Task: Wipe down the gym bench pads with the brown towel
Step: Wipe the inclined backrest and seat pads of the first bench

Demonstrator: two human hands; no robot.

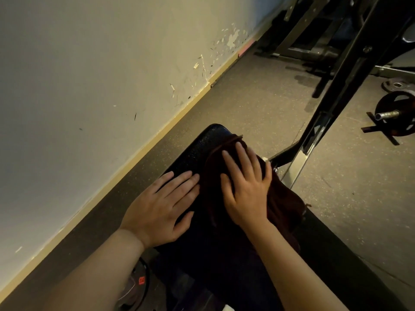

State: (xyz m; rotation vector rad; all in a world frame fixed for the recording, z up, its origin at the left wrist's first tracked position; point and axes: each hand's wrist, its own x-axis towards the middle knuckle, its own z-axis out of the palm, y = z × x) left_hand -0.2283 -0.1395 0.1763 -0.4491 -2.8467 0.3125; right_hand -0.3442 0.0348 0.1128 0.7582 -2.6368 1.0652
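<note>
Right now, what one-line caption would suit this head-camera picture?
Right hand presses a dark brown cloth towel flat on the black padded gym bench; left hand rests on bare pad.

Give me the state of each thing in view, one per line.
Towel: bunched on the pad, under the right hand.
Pad: partly covered by the towel.
Left hand: flat on the bare pad, fingers straight.
Right hand: fingers spread, pressing the towel.
Plate: on the floor, bar through it.

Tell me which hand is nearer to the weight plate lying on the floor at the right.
The right hand is nearer. It presses flat on the brown towel, on the side toward the weight plate. The left hand rests on the bench pad, on the wall side, farther away.
</note>
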